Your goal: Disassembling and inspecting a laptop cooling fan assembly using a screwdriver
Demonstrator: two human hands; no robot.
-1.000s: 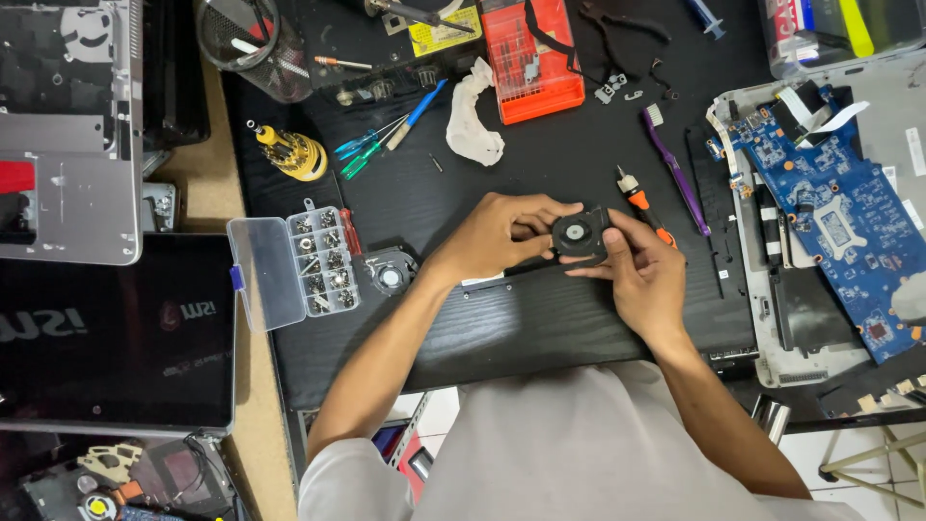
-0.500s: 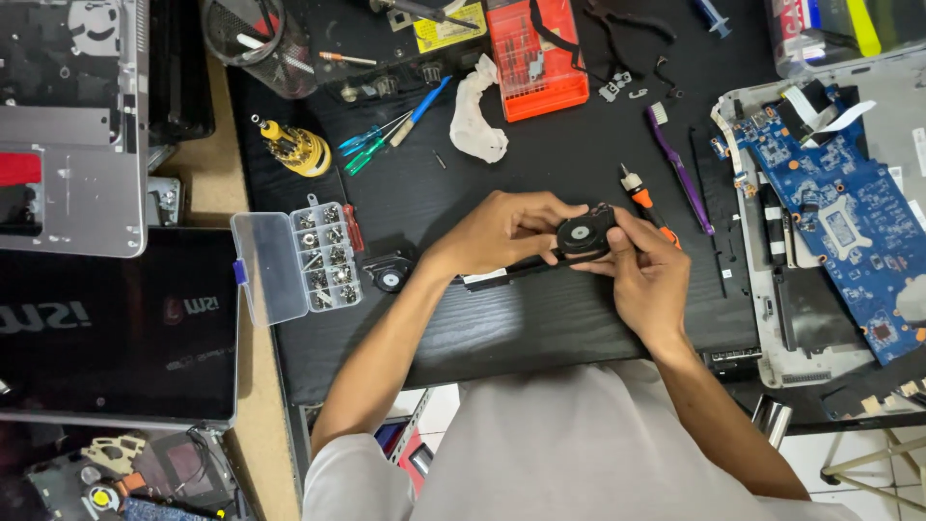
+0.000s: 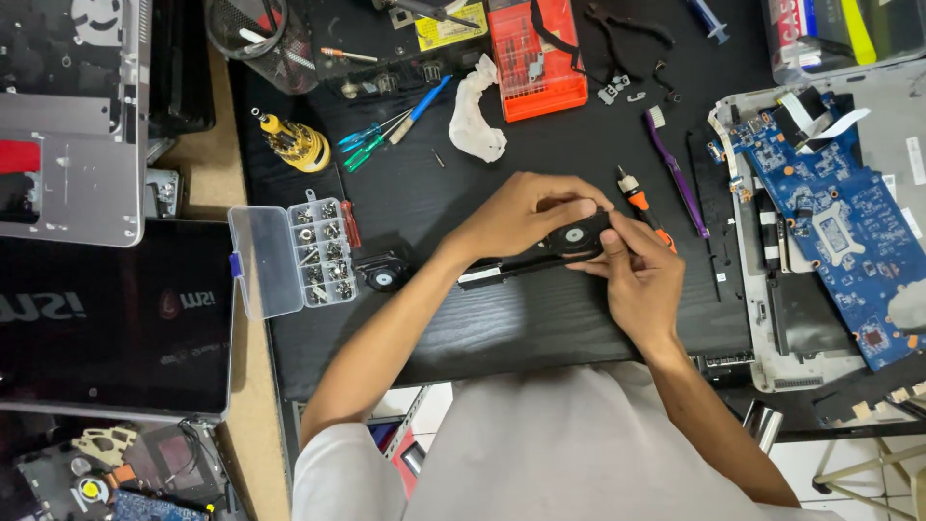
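while both hands [image 3: 579,246] pinch it, the fan assembly [image 3: 540,256] lies left-right.

At the top of the frame, a little left of centre, I see a small yellow label [image 3: 449,27] on a black part. A clear plastic package [image 3: 841,34] with red and yellow contents stands upper right. A white sticker [image 3: 914,160] sits at the right edge.

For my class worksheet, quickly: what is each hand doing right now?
Left hand: closed on the black cooling fan.
Right hand: gripping the same fan.
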